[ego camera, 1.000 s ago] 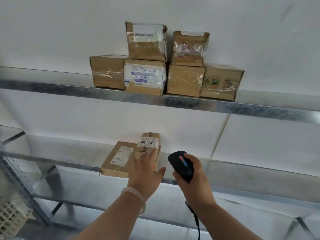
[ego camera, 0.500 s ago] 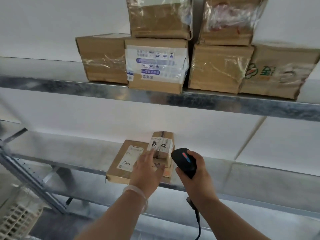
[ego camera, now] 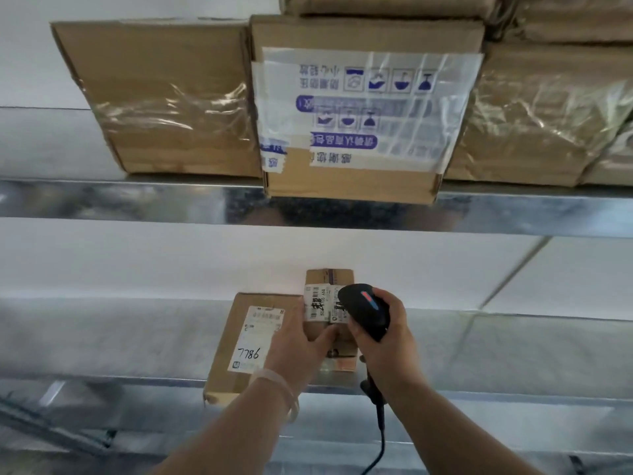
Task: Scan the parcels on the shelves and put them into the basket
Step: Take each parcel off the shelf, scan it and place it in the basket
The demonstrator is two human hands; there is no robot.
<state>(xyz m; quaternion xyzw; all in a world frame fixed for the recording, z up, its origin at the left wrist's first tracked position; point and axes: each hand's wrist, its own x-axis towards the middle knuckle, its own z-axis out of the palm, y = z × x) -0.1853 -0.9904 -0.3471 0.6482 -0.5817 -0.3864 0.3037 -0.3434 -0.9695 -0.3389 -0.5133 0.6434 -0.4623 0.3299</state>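
Right now the small parcel sits on top of a flat parcel, towards that one's far right corner, and both are on the lower shelf close to its front edge. A white barcode label wraps over the small parcel's upper face.

Its near side is held by the left hand: the thumb presses against the front face while the other fingers curl along the left side, so the parcel is pinched between them. A pale bracelet circles that wrist.

Just to the right, the right hand has its fingers wrapped round the grip of a black scanner, whose head covers the right end of the label; whether it touches the parcel cannot be told. A black cable hangs from the scanner's handle.

The flat parcel carries a white label with a handwritten number, and its near left corner juts past the shelf edge.

Above, the upper shelf holds a row of larger parcels: a plain brown box on the left, a box with blue-printed white tape overhanging the edge in the middle, and a box in crinkled clear tape on the right, with more stacked on top. A white wall stands behind.
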